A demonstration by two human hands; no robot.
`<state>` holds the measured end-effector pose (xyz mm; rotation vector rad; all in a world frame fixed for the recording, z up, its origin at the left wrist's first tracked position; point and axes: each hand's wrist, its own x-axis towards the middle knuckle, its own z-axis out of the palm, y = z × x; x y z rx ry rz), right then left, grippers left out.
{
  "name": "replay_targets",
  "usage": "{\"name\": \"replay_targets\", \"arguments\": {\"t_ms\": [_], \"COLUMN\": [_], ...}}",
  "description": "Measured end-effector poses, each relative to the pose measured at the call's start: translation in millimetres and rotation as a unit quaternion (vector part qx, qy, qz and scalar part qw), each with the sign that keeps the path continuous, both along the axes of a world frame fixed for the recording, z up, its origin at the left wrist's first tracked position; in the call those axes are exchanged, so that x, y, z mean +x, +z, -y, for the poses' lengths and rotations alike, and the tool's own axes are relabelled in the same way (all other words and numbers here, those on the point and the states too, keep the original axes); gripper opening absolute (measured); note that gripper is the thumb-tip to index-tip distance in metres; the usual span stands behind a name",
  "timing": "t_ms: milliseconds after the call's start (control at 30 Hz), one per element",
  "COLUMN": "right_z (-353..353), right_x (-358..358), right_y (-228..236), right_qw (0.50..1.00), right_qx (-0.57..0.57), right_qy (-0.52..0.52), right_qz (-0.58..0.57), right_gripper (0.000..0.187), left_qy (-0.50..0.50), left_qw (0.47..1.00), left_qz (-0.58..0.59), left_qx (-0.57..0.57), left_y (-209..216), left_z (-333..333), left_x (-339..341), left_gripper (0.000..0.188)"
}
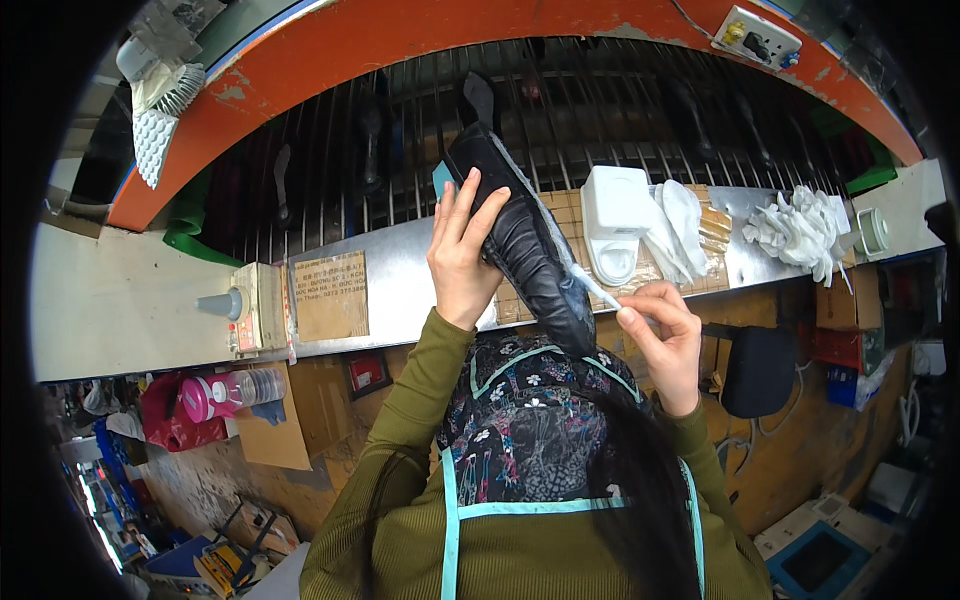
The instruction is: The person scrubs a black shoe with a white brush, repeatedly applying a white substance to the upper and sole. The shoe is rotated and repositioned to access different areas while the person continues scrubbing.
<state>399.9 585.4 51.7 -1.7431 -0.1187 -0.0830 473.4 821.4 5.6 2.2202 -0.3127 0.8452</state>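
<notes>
A black leather shoe upper (528, 262), wrinkled and stretched into a long shoe shape, is tilted over the bench edge in front of me. My left hand (466, 245) grips its side, fingers spread across the top, with a bit of light blue showing beside them. A pale band runs along the upper's right edge. My right hand (665, 335) pinches a slim white brush (598, 289). Its tip touches that edge near the shoe's lower end; whether it has bristles is too small to tell. A floral apron (540, 420) lies just below the shoe.
A white plastic container (614, 200) stands on cardboard right of the shoe, beside white pads (680, 230). Crumpled white gloves (795, 232) lie farther right. Behind the metal bench, dark shoe parts (478, 100) lie on a rod rack under an orange beam (450, 58). A cardboard piece (331, 298) lies left.
</notes>
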Motion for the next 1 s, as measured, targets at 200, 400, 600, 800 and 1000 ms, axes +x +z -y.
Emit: {"name": "replay_targets", "arguments": {"t_ms": [200,400,600,800,1000], "right_z": [-6.0,-9.9,-2.4,5.6,9.3], "right_x": [21.8,43.1,45.1,36.9,29.9], "right_y": [-1.9,3.7,4.5,4.2,4.9], "right_qw": [0.997,0.990,0.987,0.985,0.986], "right_qx": [-0.053,-0.084,-0.086,-0.087,-0.084], "right_qy": [-0.015,-0.011,0.047,0.077,0.079], "right_qz": [0.054,0.114,0.130,0.125,0.119], "right_gripper": [0.014,0.014,0.014,0.014,0.014], "left_qy": [-0.001,0.006,0.009,0.014,0.024], "left_qw": [0.999,0.998,0.998,0.999,0.998], "left_qz": [0.016,0.026,0.022,0.008,-0.003], "left_qx": [0.028,0.051,0.049,0.045,0.057], "left_y": [2.7,7.8,10.3,9.6,14.5], "left_z": [-3.0,-7.8,-13.2,-18.1,-18.3], "left_x": [-1.0,-0.7,4.2,8.1,6.8], "left_gripper": [0.068,0.068,0.068,0.069,0.064]}}
